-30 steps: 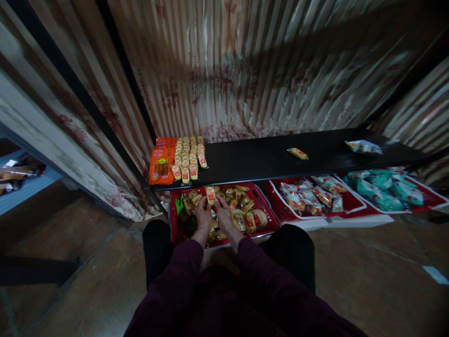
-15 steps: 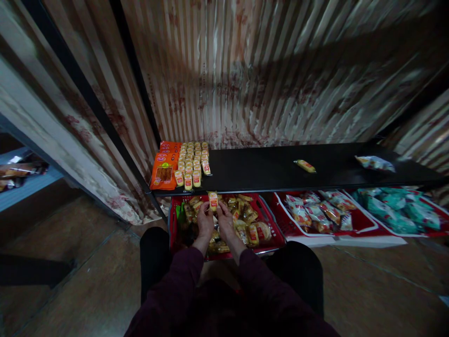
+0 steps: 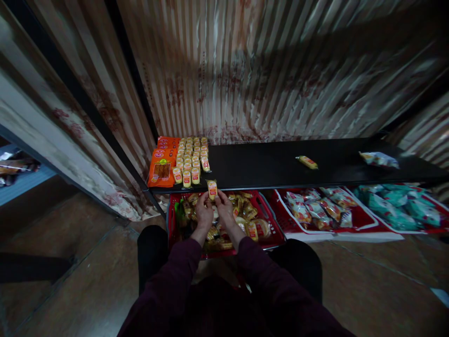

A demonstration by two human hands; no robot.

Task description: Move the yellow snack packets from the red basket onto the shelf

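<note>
A small wrapped snack cake (image 3: 212, 189), yellow with a red and white label, is pinched upright between my left hand (image 3: 204, 211) and my right hand (image 3: 225, 210). Both hands are above a red basket (image 3: 275, 220) full of loose wrapped snacks, just in front of the black shelf's (image 3: 256, 164) front edge. Rows of matching snack cakes (image 3: 187, 161) stand on the shelf's left end. Beside those rows lie orange snack packets (image 3: 162, 167), overlapping one another.
One wrapped cake (image 3: 307, 162) and a whitish-blue packet (image 3: 379, 159) lie farther right on the shelf. Below are a red basket of bread-like packs (image 3: 317, 210) and another of teal packs (image 3: 400, 208). A black post (image 3: 135, 79) rises at the shelf's left, before striped curtains (image 3: 245, 84).
Both hands have moved slightly up toward the shelf edge with the snack cake still between them. The view has shifted a little; the rows on the shelf look the same.
</note>
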